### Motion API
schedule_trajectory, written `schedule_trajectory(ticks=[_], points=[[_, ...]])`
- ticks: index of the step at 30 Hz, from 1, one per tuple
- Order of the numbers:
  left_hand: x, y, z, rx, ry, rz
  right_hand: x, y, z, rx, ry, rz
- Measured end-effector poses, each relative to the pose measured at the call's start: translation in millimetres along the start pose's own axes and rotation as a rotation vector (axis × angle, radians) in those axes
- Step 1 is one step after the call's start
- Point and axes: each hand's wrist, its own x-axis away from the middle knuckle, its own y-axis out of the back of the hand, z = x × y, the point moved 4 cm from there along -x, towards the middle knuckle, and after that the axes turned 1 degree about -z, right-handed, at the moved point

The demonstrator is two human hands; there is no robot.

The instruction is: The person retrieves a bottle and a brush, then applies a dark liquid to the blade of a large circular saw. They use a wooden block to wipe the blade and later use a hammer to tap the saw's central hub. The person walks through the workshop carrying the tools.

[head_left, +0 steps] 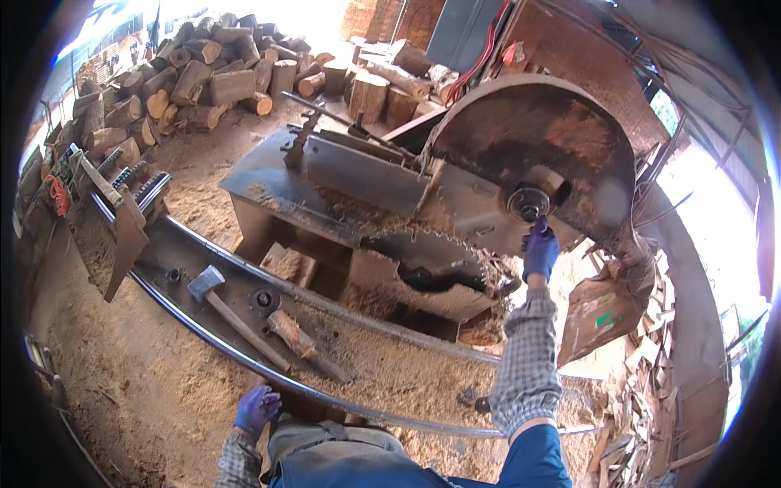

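My right hand [540, 252], in a purple-blue glove, reaches up to the round metal hub [528, 200] of the large rusty saw guard [537, 134]. Its fingers are closed around the shaft end [530, 213] in the hub's middle; the fingertips partly cover it. Below and left of that hand, the toothed edge of a circular saw blade [439, 236] shows in the machine's slot. My left hand [257, 408], gloved alike, is low beside my trousers, close to the curved metal rail [281, 380]. Its fingers are loosely bent and apart, with nothing visible in them.
An axe-like hammer [248, 332], a round flange [264, 301] and a rough wooden piece [291, 332] lie on the sawdust-strewn bed between the rails. Cut logs [232, 87] are heaped at the far left. Split wood [643, 382] lies at the right.
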Motion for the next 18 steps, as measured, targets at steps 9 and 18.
schedule_trajectory(ticks=[9, 18], points=[[-27, 39, 23, -0.848, -0.463, 0.049, -14, -10, -43, -0.652, -0.475, 0.285], [-19, 35, 19, 0.046, 0.086, 0.036, 3, 21, 28, 0.627, 0.345, -0.125]])
